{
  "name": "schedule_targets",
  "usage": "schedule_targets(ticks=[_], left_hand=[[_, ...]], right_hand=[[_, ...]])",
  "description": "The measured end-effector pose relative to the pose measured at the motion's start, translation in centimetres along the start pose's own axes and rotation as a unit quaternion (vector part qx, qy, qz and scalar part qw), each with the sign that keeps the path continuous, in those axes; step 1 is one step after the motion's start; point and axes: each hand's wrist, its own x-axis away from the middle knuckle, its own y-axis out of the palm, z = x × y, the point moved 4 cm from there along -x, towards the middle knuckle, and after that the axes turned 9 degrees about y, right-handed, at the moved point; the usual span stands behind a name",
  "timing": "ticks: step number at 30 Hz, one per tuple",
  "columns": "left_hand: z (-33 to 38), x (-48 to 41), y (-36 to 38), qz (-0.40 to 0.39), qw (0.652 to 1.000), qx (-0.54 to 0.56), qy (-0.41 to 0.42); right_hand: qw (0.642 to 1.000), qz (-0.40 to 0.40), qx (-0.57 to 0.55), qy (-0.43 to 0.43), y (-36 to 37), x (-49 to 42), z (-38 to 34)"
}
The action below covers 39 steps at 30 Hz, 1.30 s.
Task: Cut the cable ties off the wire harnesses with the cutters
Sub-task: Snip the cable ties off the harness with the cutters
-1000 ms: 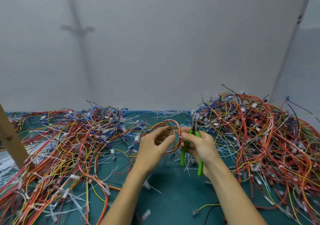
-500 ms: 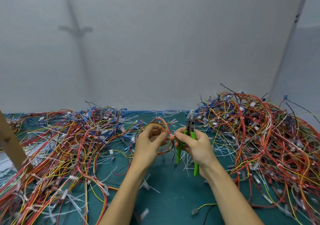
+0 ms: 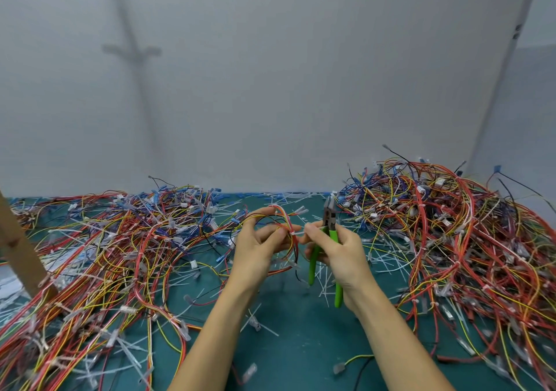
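Cable tie, white, sits on the looped wire harness that I hold above the middle of the green table, between my two hands. My left hand grips the loop. Its fingers curl over the far side and the thumb presses on the bundle just beside the tie, so that the wires are gathered and the tie faces right. My right hand does two jobs. Thumb and forefinger pinch the tie's free tail, apparently to draw it clear of the wires. The other fingers curl round the green-handled cutters, parked with handles hanging near and jaws pointing far, off the harness. I cannot tell whether the jaws are parted, nor whether the tie is cut through. Harness heaps lie left and right, and loose cut ties litter the table beneath my hands.
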Motion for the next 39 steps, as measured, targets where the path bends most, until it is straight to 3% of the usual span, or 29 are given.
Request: schedule_targets(ticks=[10,13,15,17,19,32,39], left_hand=[[-0.7,-0.3,-0.9,0.063,0.990,0.101,-0.075],[-0.9,-0.4,-0.9,0.065,0.982,0.144,-0.099],[-1.0,-0.4,-1.0,0.064,0.981,0.153,-0.101],[-0.8,-0.4,-1.1,0.066,0.982,0.150,-0.090],[-0.6,-0.4,-1.2,0.068,0.986,0.129,-0.077],[-0.5,-0.2,-1.3,0.105,0.993,0.024,-0.037],[-0.8,-0.3,-1.4,0.088,0.995,0.002,-0.049]], right_hand=[[0.988,-0.002,-0.128,0.087,-0.4,-0.7,0.8],[0.995,-0.001,-0.021,0.095,-0.6,-0.6,0.5],[0.987,-0.001,0.146,0.066,-0.4,-0.4,0.3],[0.940,0.005,0.342,0.003,0.0,-0.2,0.2],[0.905,0.005,0.424,-0.029,0.5,0.0,0.5],[0.912,0.012,0.408,-0.038,1.0,-0.2,1.4],[0.915,0.014,0.402,-0.040,0.9,-0.3,1.7]])
